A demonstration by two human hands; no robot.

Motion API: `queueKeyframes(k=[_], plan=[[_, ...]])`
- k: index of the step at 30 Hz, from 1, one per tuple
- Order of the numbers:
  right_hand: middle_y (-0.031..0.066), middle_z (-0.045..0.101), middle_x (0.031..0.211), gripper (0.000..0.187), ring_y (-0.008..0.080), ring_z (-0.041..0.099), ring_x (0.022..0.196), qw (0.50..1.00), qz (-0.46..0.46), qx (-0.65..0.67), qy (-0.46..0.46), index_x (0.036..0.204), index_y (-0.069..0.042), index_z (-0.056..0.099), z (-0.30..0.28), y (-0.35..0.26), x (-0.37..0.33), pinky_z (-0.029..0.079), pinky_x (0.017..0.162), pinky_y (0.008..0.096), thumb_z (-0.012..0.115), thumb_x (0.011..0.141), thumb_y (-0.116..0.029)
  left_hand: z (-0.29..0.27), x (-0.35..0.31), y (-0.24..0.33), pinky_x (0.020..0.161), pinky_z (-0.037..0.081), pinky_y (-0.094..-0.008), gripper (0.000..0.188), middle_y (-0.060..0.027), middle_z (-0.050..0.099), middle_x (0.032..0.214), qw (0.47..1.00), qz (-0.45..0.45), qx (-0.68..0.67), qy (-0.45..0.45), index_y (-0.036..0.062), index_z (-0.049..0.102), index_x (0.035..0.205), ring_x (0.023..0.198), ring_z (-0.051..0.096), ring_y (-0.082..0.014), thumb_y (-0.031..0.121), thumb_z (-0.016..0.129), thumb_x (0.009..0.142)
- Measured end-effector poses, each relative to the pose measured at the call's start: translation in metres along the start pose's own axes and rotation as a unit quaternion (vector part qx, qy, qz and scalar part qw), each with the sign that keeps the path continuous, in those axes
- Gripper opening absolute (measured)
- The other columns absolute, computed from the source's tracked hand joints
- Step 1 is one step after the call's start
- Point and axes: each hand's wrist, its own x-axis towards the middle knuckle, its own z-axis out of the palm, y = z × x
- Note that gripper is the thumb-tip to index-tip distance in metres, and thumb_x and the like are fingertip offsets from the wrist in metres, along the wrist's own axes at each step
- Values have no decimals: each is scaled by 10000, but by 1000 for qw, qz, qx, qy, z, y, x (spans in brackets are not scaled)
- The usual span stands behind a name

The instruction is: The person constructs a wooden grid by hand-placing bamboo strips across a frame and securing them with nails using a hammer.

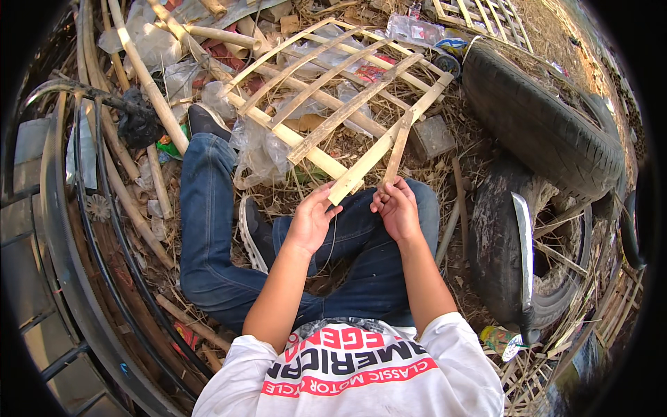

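A lattice of flat bamboo strips [361,110] lies tilted before me, its near corner over my lap. My left hand [310,221] is closed around the corner end of the wide pale edge strip [375,151]. With fingers pinched, my right hand [396,208] holds the lower end of a narrow bamboo slat [399,148], which slants up across that edge strip. A thin dark strand hangs below my left fingers. To my right, a long-bladed machete [523,250] rests against an old tire, blade up and dark handle down.
Two worn tires [542,118] are stacked at the right. Bamboo poles [149,76] and crumpled clear plastic [260,149] litter the ground at left. A black metal frame [59,229] stands along the left side. Another lattice [486,17] lies far right, and a stone block [433,137] sits beyond my right knee.
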Motion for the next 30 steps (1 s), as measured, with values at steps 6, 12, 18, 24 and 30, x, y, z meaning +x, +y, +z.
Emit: queueKeyframes(k=[6, 12, 18, 24, 30], plan=[[56, 600, 803, 176, 165, 610, 679, 999, -42, 4, -33, 1007, -74, 500, -1, 5, -1, 523, 601, 322, 635, 899, -43, 23, -14, 47, 1051, 374, -445, 517, -138, 577, 1334, 998, 34, -52, -27, -35, 510, 1327, 1264, 501, -218, 296, 527, 930], [55, 622, 819, 209, 130, 597, 661, 996, -79, -17, -49, 1022, -54, 510, 0, 8, -3, 530, 600, 301, 672, 892, -31, 34, -11, 78, 1079, 358, -465, 513, -173, 555, 1360, 994, 71, -43, -75, -46, 514, 1317, 1319, 457, -298, 293, 547, 933], [54, 637, 796, 200, 105, 591, 642, 994, -16, -98, -37, 996, -19, 544, 2, 10, 5, 524, 576, 272, 704, 883, -58, 35, -9, 66, 995, 399, -393, 538, -132, 560, 1332, 997, 37, 39, -51, -21, 494, 1342, 1243, 498, -236, 308, 566, 922], [93, 671, 774, 211, 135, 625, 585, 980, 18, -194, -41, 998, 44, 586, 5, 17, 19, 528, 573, 273, 706, 853, -50, 13, 5, 30, 846, 412, -304, 421, -26, 628, 1169, 998, -35, 47, -9, 72, 592, 1265, 1058, 533, -122, 291, 615, 906], [120, 690, 833, 268, 166, 669, 648, 977, 27, -212, -25, 1095, 90, 589, 7, 22, 28, 572, 627, 285, 645, 860, -27, 4, 17, 13, 879, 412, -320, 418, -21, 618, 1174, 995, -53, 83, -11, 71, 602, 1253, 1100, 527, -134, 311, 610, 911]])
